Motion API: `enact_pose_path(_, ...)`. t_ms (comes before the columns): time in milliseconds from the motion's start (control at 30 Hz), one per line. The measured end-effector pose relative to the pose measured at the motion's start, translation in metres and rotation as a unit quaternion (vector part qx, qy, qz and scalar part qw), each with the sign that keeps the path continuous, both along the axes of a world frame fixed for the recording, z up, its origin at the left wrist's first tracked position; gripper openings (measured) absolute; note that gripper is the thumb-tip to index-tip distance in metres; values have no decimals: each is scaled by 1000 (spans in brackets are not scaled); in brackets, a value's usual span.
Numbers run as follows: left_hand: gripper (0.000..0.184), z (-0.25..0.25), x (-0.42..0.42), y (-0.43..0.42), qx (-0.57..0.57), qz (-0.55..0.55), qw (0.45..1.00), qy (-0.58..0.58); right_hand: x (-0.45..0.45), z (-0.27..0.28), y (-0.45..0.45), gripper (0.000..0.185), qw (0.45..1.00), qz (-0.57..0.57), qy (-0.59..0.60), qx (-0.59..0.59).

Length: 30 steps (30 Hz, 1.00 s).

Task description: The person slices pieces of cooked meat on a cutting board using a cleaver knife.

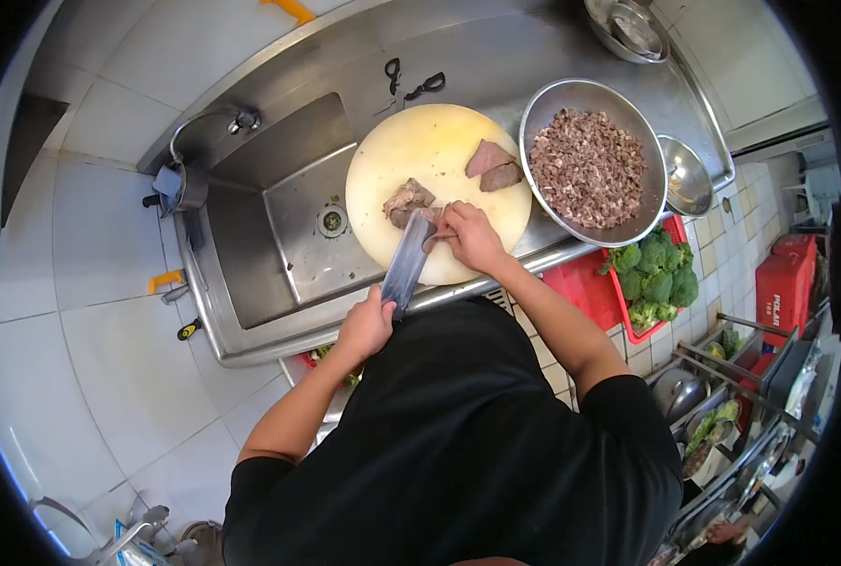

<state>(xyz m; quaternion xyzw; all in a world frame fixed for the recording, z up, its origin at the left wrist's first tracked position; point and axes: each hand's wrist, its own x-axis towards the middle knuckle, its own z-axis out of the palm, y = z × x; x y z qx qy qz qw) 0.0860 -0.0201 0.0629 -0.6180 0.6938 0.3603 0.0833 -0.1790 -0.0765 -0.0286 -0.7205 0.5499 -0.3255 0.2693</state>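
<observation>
My left hand [366, 325] is wrapped round the handle of a cleaver [407, 264], whose broad blade points up and to the right over the round cutting board [383, 141]. Its far end meets a piece of meat [430, 242] that my right hand [470, 236] grips, fingers bent. Just beyond the blade lies a brownish chunk of cooked meat [407, 198]. Two flat pieces, a pinkish slice of meat [488, 158] and a browner slice [502, 177], rest near the board's right side.
A large steel bowl [649, 132] of chopped meat [588, 168] stands right of the board. Left is a sink basin [241, 245]; black-handled scissors [425, 87] lie behind. Broccoli [656, 274] fills a red basket [619, 300] below the counter edge. A smaller bowl [687, 179] sits farther right.
</observation>
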Motion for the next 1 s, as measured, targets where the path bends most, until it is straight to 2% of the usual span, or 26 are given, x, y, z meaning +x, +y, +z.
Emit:
enact_pose_path(100,36,-8,-4,-10,-14,9,1000,22,-5,6,2,18,997,10,-51,-51)
enact_pose_path(200,34,-17,-19,-33,-18,15,999,44,-23,28,8,22,996,8,-84,13)
enact_pose_path(300,31,-27,-22,-47,-23,17,996,79,-47,75,-21,22,978,-47,-112,172)
enact_pose_path(367,30,-35,-19,-55,-40,17,993,107,-73,82,-58,25,996,-24,-31,86)
enact_pose_path(433,29,-38,-12,-60,-63,25,989,133,-78,88,-78,31,981,-93,149,-83)
enact_pose_path(500,28,-16,-6,-66,-30,86,979,184,-73,92,-78,35,962,-119,192,-155)
enact_pose_path(567,28,15,1,-79,40,167,957,234,-52,82,-71,37,980,-104,94,-140)
enact_pose_path(633,28,9,11,-92,79,177,943,271,-19,45,-43,42,990,-97,84,-58)
enact_pose_path(667,28,13,12,-95,82,173,944,270,7,48,-21,46,991,-125,47,-24)
enact_pose_path(767,29,8,16,-98,94,159,946,266,58,12,22,66,989,-120,56,-65)
enact_pose_path(833,29,0,18,-96,111,158,941,278,85,17,35,64,984,-129,92,-86)
enact_pose_path(933,28,0,23,-97,102,150,949,259,93,23,19,54,977,-204,45,-38)
enact_pose_path(1000,26,-10,29,-101,109,144,944,277,90,21,1,52,967,-240,83,0)
